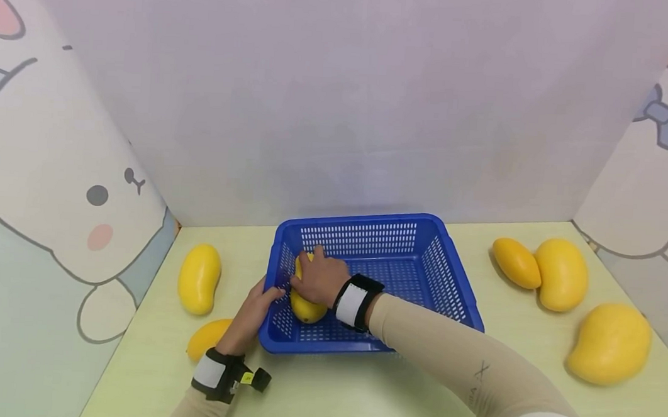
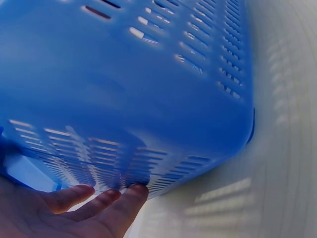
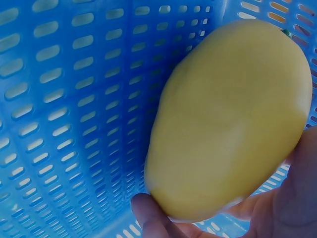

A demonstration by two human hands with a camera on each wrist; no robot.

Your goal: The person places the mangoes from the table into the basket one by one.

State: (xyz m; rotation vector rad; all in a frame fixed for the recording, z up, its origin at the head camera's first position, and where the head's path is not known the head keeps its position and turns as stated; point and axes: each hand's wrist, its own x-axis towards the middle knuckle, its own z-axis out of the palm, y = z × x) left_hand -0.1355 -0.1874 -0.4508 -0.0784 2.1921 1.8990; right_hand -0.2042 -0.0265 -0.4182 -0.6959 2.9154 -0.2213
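A blue slotted plastic basket (image 1: 369, 349) stands on the table. My left hand (image 1: 253, 314) holds its left side, thumb over the rim. In the left wrist view the fingers (image 2: 121, 206) lie against the slotted outer wall. Inside the basket, at its left end, is a yellow mango (image 1: 308, 309). My right hand (image 1: 323, 280) reaches in from the right and grips this mango. The right wrist view shows the mango (image 3: 230, 121) large beside the slotted basket surface, with fingers (image 3: 148, 210) curled at its lower end; the palm is partly out of frame.
Left of the basket lie a yellow mango (image 1: 198, 279) and another mango (image 1: 207, 339), partly behind my left wrist. On the right are a small orange-yellow mango (image 1: 517, 263), a mango touching it (image 1: 561, 275) and a larger one (image 1: 611, 344). Walls enclose the table (image 1: 324, 397).
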